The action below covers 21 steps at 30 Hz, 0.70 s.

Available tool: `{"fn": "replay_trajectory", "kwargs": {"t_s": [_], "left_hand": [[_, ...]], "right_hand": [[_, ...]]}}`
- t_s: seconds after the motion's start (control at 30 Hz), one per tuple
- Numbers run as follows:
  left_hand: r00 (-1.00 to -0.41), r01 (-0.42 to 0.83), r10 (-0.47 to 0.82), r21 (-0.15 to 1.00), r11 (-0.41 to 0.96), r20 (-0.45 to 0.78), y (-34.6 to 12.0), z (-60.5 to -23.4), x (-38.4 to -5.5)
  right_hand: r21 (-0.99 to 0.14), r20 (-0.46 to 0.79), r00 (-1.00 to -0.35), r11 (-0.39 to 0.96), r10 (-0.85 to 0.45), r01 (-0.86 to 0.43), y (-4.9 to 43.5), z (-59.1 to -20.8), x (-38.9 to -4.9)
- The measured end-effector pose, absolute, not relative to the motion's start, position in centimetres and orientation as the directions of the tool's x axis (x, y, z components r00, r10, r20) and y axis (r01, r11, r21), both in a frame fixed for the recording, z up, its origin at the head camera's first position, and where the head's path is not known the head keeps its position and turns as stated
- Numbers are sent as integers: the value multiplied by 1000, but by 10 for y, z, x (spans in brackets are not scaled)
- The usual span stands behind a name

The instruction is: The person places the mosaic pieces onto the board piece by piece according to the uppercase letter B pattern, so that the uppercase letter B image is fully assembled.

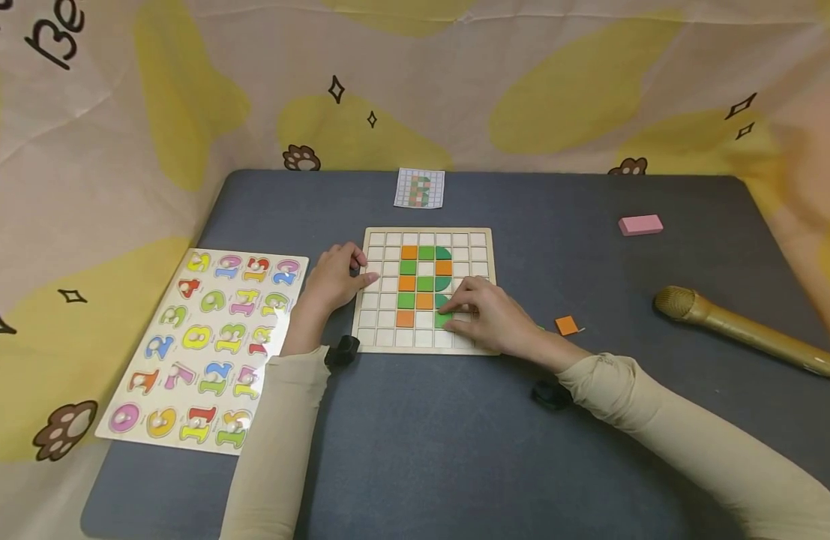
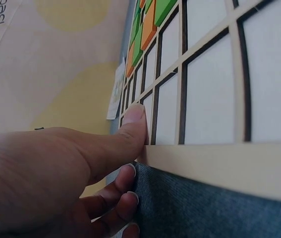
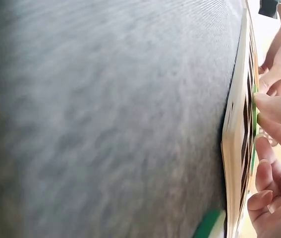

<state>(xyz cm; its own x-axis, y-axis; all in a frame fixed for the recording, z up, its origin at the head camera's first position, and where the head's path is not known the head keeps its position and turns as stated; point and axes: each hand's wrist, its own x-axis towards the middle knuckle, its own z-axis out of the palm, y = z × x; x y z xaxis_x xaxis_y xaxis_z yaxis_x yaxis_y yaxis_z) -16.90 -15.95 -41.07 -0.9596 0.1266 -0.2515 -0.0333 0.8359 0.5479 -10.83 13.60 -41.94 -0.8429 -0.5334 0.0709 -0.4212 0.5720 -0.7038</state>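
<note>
A wooden grid board (image 1: 478,349) lies on the table, its white cells partly filled with orange, green and dark green tiles forming a letter-like shape. At its left edge my left hand (image 1: 334,277) grips the board, thumb (image 2: 133,119) on top of the rim and curled fingers beside it. My right hand (image 1: 492,315) reaches over the board's lower right side, its thumb and index finger pinching a green tile (image 1: 443,321) at the shape's bottom right corner. Just above that tile sits a dark green rounded tile (image 1: 441,301), partly covered by the fingers.
Loose orange tile (image 1: 566,325) lies right of the board, near my right wrist. Behind the board is a small pattern card (image 1: 419,188). A number puzzle board (image 1: 205,337) lies left, partly under my left sleeve. Pink block (image 1: 640,225) and gold microphone (image 1: 745,330) lie right.
</note>
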Motion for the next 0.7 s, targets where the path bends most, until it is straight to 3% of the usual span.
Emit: {"fn": "replay_trajectory", "kwargs": {"t_s": [0.7], "left_hand": [[-958, -43, 122, 550, 834, -260, -159, -410, -169]], "right_hand": [[-667, -153, -869, 698, -472, -262, 255, -401, -95]]}}
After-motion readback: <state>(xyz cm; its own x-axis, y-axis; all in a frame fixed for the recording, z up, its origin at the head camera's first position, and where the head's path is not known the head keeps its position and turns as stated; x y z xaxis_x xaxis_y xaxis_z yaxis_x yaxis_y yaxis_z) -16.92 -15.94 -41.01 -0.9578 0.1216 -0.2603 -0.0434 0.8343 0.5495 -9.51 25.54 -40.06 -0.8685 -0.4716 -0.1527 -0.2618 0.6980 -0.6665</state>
